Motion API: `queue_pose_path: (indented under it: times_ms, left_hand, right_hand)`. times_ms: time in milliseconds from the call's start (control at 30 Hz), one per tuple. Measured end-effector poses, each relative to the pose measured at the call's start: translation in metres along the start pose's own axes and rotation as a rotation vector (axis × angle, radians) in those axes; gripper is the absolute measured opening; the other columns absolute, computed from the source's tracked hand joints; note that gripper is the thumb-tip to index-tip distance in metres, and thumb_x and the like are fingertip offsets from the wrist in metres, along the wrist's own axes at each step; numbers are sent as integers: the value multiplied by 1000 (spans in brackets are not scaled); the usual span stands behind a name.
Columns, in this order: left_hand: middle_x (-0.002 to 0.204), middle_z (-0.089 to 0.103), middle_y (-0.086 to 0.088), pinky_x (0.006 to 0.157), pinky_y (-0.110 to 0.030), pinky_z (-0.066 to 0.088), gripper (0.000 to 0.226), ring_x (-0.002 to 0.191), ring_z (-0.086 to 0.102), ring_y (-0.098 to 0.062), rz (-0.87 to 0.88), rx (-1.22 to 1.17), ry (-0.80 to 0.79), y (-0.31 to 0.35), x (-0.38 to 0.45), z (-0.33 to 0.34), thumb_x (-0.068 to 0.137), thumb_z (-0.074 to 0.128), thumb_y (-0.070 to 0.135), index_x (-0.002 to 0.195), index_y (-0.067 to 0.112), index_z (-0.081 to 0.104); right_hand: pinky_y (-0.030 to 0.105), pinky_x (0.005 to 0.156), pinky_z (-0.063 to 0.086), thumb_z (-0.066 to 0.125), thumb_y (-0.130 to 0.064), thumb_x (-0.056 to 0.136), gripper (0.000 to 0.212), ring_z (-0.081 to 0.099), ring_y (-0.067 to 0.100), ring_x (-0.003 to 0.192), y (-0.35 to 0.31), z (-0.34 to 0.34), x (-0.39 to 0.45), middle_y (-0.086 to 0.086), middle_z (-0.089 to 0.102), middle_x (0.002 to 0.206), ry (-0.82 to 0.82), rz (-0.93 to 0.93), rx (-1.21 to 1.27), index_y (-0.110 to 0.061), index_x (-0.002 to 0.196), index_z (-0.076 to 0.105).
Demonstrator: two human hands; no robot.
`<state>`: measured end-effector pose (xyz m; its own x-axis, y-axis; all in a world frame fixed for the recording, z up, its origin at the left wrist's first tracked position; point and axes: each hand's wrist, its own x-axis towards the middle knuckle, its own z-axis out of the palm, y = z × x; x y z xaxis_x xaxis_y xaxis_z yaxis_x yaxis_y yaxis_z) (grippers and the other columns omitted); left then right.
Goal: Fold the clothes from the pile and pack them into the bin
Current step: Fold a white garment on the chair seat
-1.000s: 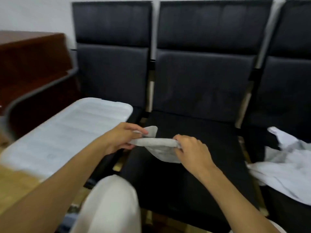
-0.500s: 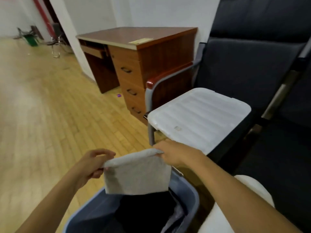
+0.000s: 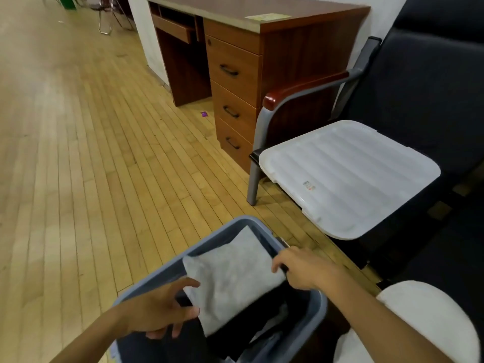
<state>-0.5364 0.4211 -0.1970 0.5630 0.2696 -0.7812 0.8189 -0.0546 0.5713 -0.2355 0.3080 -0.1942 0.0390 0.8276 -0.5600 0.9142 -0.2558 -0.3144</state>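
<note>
Grey folded cloth (image 3: pixel 233 279) is laid in the blue bin (image 3: pixel 318 314) over dark clothes; the left hand (image 3: pixel 157 310), fingers spread, touches it; the right hand (image 3: pixel 301 268) pinches its far corner. Remaining pile: not shown.

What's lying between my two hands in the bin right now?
The folded grey cloth, inside the blue bin, between left hand and right hand, head view.

Both forearms reached forward and down. The left hand (image 3: pixel 159 310) spread its fingers loosely (thumb apart). The right hand (image 3: pixel 301 268) curled its fingers, knuckles up.
</note>
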Motion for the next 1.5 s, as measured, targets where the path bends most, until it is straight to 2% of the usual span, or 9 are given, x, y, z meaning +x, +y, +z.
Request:
queue_pose_path:
  times_ms: [100, 233, 567, 767, 1000, 1167, 1267, 1367, 1500]
  left_hand:
    - [70, 66, 1, 50, -23, 43, 35, 48, 48, -12, 53, 11, 167, 12, 14, 2, 99, 54, 38, 131, 34, 40]
    - [66, 65, 0, 54, -27, 43, 21, 51, 47, -14, 134, -17, 319, 61, 36, 5, 99, 55, 28, 120, 27, 51]
    - [67, 61, -5, 48, -19, 39, 13, 46, 46, -9, 502, 59, 117, 317, 95, 134, 99, 55, 13, 106, 7, 63]
    - [70, 66, -1, 54, -21, 44, 11, 57, 54, -8, 690, 308, -89, 449, 138, 288, 98, 56, 17, 99, 22, 66]
    - [76, 68, 1, 56, -21, 46, 9, 58, 57, -8, 801, 479, -261, 531, 145, 453, 98, 57, 25, 99, 25, 66]
    - [79, 68, 5, 63, -21, 51, 9, 67, 63, -5, 814, 676, -247, 517, 165, 493, 98, 58, 25, 93, 28, 65]
    - [78, 69, 6, 66, -22, 53, 10, 73, 66, -7, 849, 776, -233, 513, 161, 496, 97, 58, 28, 92, 32, 65]
    - [78, 69, 4, 64, -23, 54, 10, 70, 66, -8, 860, 763, -205, 514, 160, 490, 97, 59, 28, 92, 32, 65]
    - [77, 69, 5, 71, -26, 57, 11, 73, 67, -7, 898, 778, -137, 515, 157, 467, 97, 59, 27, 90, 33, 64]
  right_hand:
    - [37, 91, 55, 41, -1, 95, 44, 62, 19, 103, 20, 3, -11, -4, 55, 115, 15, 53, 86, -27, 123, 63]
    - [36, 86, 56, 42, -8, 98, 37, 63, 15, 95, 38, -7, -25, -4, 63, 111, 118, 38, 131, -28, 117, 66]
    - [37, 58, 43, 43, -29, 101, 22, 56, 19, 68, 135, -33, -158, -2, 60, 81, 545, 96, 223, -28, 92, 62]
    - [34, 62, 43, 47, -30, 101, 17, 63, 16, 79, 258, 22, -295, -6, 64, 87, 797, 479, 270, -30, 108, 63]
    - [36, 83, 48, 59, -32, 93, 25, 62, 31, 109, 405, 161, -469, 10, 68, 114, 1112, 1394, 616, -22, 115, 64]
    - [42, 95, 44, 72, -41, 85, 70, 44, 35, 126, 419, 229, -492, 11, 37, 139, 756, 1613, 724, -25, 144, 36]
    - [38, 86, 50, 62, -28, 94, 44, 56, 27, 115, 427, 236, -479, 7, 53, 126, 823, 1635, 554, -19, 133, 44]
    - [26, 92, 47, 50, -13, 101, 33, 58, 19, 119, 432, 227, -468, 6, 56, 132, 707, 1667, 415, -12, 134, 44]
    - [31, 83, 48, 51, -11, 100, 22, 62, 26, 112, 426, 199, -475, 14, 63, 120, 886, 1668, 586, -4, 121, 57]
